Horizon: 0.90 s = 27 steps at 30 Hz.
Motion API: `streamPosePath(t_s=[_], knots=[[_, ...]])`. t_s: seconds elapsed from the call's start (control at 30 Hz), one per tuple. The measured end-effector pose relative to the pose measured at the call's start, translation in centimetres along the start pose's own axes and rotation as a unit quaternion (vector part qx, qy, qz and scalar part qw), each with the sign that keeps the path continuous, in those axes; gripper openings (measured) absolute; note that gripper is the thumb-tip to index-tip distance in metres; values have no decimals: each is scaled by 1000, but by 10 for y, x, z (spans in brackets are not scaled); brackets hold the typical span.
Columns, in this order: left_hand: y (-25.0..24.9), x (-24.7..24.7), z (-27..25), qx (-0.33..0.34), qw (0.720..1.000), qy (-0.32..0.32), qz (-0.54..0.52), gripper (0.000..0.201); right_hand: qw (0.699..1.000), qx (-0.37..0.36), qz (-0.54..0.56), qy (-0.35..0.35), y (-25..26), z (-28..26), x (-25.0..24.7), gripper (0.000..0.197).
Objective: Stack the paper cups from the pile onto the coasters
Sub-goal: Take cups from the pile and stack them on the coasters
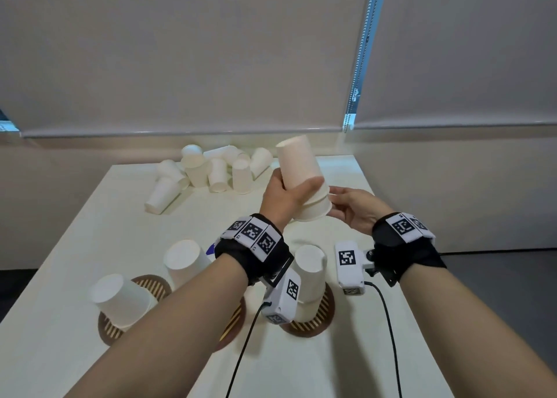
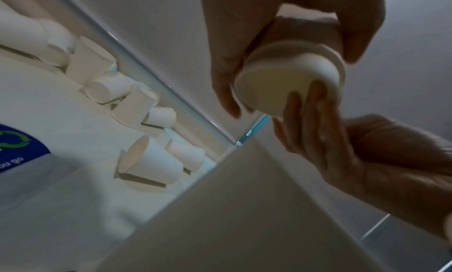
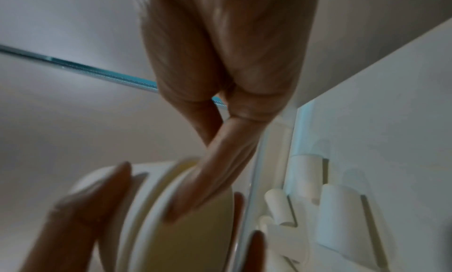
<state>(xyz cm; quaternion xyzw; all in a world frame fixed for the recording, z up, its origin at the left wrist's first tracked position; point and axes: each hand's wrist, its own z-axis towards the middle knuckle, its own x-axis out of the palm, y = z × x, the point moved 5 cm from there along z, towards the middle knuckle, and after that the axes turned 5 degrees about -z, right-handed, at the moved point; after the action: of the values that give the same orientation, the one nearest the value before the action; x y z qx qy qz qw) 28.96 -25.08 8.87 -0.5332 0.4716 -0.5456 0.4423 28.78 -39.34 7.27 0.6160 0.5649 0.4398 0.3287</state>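
My left hand grips two nested white paper cups, held bottom up and tilted above the middle of the table. My right hand pinches the rim of the lower cup, thumb outside and fingers reaching into its mouth. In the right wrist view one finger lies across the cup mouth. The pile of loose cups lies at the table's far edge. Upturned cups stand on brown slatted coasters near me: one stack at the right, two at the left.
The white table ends close behind the pile, against a wall with closed roller blinds and a bead chain. A blue printed label lies on the table. Camera cables hang from both wrists over the near table.
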Motion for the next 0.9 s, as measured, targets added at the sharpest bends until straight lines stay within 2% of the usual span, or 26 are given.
streamPosePath(t_s=[0.1,0.17,0.27,0.33,0.4,0.5,0.6,0.7,0.73,0.77,0.8,0.9], knots=[[-8,0,-9,-30,999,36,-11,59,998,32,-18,48,3,-16,7,23],[-12,-4,-16,-40,998,53,-22,63,992,43,-97,61,3,-25,9,23],[-9,-5,-34,-10,996,79,28,76,980,54,-191,17,-4,-25,-5,18],[7,-4,-46,-1,991,109,78,84,979,66,-191,-24,-16,-20,-20,11],[29,-4,-58,-13,978,151,142,84,977,81,-190,-51,-29,-15,-30,7],[65,-9,-70,-58,941,216,254,77,969,110,-213,-65,-49,-9,-40,4],[89,-24,-68,-126,899,267,323,82,956,132,-254,-59,-61,-3,-46,5],[107,-37,-54,-161,820,324,444,85,947,123,-292,-59,-61,7,-52,11],[111,-40,-48,-170,794,324,486,77,944,116,-302,-59,-58,13,-53,11],[111,-42,-41,-166,783,303,517,65,941,106,-315,-61,-55,17,-54,12],[107,-44,-33,-156,790,260,533,52,938,93,-327,-66,-49,20,-54,13],[95,-52,1,-125,841,76,521,29,927,60,-358,-95,-37,40,-57,19]])
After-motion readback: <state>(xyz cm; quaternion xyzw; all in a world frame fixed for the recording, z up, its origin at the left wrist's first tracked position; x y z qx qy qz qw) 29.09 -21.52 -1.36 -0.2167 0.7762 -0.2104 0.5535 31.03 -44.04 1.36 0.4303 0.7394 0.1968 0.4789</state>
